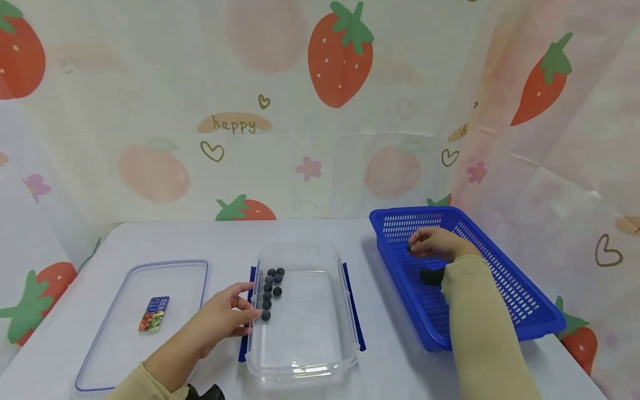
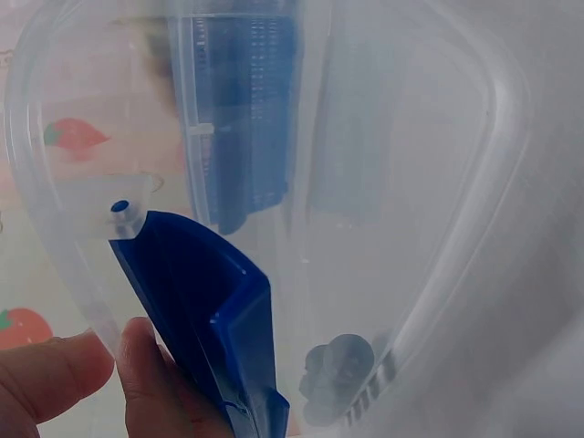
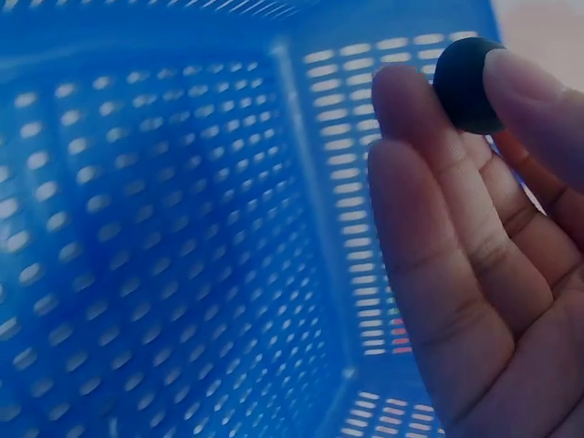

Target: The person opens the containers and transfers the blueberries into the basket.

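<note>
My left hand (image 1: pixel 227 316) holds the left rim of a clear plastic container (image 1: pixel 305 333), thumb and fingers at its edge beside a blue side latch (image 2: pixel 214 319). Several small dark balls (image 1: pixel 267 305) lie along the container's left side. Over the blue perforated basket (image 1: pixel 400 300), at the right, is my right hand (image 1: pixel 440 244). It pinches one small black ball (image 3: pixel 467 86) between thumb and fingertips. Through the clear wall in the left wrist view, some balls (image 2: pixel 342 370) show blurred.
A clear lid (image 1: pixel 112 355) with a blue seal lies on the white table (image 1: pixel 210 236) at the left, bearing a colourful label (image 1: pixel 154 314). The container's other blue latch (image 1: pixel 354 311) hangs on its right side. A strawberry-patterned curtain (image 1: pixel 300 72) stands behind and at the sides.
</note>
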The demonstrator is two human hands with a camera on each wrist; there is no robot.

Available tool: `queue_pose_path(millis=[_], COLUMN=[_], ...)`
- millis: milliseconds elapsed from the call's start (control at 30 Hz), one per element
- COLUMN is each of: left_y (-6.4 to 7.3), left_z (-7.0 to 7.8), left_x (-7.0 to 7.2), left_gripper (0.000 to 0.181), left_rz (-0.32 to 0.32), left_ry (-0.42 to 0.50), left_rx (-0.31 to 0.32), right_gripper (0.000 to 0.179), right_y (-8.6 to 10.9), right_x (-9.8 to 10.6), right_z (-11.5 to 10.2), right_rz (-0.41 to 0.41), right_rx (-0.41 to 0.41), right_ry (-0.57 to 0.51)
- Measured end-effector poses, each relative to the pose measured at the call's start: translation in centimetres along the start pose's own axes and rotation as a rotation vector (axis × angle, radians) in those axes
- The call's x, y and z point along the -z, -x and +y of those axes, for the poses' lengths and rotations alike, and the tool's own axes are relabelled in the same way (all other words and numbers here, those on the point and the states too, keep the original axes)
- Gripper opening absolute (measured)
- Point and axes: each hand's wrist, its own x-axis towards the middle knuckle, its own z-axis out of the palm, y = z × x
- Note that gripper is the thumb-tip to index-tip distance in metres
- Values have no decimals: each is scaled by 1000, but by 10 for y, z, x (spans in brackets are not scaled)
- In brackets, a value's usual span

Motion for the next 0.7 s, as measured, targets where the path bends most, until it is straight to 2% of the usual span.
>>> queue_pose_path(millis=[233, 467, 700], left_y=[3, 2, 0], left_z=[2, 3, 1], left_x=[2, 2, 1], left_gripper=[61, 60, 60], left_rz=[-3, 3, -2], left_ry=[-3, -4, 7], left_rx=[-8, 7, 2], right_gripper=[12, 20, 28], right_y=[-3, -3, 1], right_x=[-3, -3, 0], right_z=[2, 5, 9], right_rz=[-21, 21, 21], right_rx=[-46, -87, -74], right_ry=[21, 31, 17])
